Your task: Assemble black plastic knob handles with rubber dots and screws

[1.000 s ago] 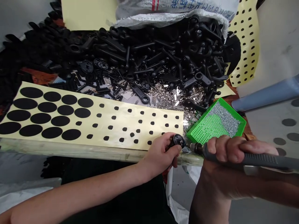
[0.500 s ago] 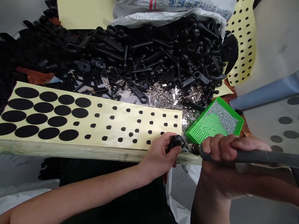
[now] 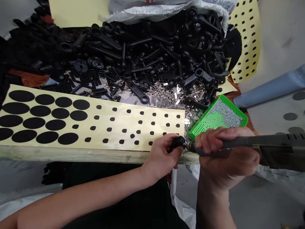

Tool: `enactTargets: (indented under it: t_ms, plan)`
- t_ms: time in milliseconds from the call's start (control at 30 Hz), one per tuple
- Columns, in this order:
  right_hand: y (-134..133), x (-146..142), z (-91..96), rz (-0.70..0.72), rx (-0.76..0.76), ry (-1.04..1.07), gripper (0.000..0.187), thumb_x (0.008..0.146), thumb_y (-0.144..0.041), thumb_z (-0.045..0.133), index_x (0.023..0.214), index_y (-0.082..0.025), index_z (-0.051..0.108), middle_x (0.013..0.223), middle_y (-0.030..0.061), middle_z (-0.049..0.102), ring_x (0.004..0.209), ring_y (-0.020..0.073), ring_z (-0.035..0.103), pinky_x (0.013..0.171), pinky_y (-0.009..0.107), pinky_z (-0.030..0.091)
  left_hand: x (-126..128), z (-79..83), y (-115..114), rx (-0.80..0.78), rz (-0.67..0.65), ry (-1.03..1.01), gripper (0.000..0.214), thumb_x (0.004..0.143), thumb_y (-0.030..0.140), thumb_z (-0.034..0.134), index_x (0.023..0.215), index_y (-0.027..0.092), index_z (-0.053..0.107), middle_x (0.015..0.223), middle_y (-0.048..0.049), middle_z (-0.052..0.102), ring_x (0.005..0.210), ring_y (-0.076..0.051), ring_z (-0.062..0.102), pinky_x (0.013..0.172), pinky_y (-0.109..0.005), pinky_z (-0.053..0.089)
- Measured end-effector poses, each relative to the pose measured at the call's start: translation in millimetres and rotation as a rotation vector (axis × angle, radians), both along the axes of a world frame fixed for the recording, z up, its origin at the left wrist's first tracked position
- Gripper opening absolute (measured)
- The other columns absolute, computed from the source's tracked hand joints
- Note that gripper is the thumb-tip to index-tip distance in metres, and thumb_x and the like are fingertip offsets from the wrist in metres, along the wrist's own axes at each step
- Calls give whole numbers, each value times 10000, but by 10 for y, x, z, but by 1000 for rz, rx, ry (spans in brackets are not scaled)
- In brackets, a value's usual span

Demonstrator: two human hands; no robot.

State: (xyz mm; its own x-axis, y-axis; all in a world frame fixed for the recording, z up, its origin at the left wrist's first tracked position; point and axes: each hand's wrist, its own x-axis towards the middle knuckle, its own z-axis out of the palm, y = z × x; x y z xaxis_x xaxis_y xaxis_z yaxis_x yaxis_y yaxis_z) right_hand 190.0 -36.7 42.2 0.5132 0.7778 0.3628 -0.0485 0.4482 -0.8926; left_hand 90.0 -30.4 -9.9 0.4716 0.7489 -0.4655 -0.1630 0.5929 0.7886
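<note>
My left hand [image 3: 164, 156] is closed round a small black round plastic part [image 3: 177, 143] at the table's front edge. In my right hand [image 3: 226, 149] is a grey electric screwdriver [image 3: 240, 144], its fingers wrapped over the body. The driver lies nearly level, with its tip at the right side of the black part. Whether a screw sits between them is too small to tell. Just behind the driver stands a green tray [image 3: 202, 128] with a heap of small silver screws [image 3: 226, 114].
A yellow sticker sheet [image 3: 114, 136] with black pads lies along the front edge. Behind it are small metal clips [image 3: 166, 95] and a big pile of black plastic arms [image 3: 154, 54]. A white woven sack [image 3: 166, 14] lies at the back. A grey-blue tube [image 3: 269, 87] is at the right.
The screwdriver has moved left and its tip has come closer against the black part. My right hand has shifted left and slightly up; my left hand has hardly moved.
</note>
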Motion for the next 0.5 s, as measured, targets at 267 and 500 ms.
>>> enactTargets:
  t_ms: [267,500]
  plan:
    - [10,-17,-7,-148,-45,68,561,586,-722,690,665,-190,526,454,-108,411,355,47,373,358,196,330,-2,-2,-7,99,-42,55,211,735,189,587,938,136,589,562,66,529,346,-49,438,319,-162,347]
    - [-183,532,87,-469,222,-268,418,735,-626,620,747,-211,577,497,-89,438,398,67,391,397,228,365,-5,56,24,89,-96,133,286,737,218,594,1008,129,576,573,55,562,328,-49,426,314,-170,334]
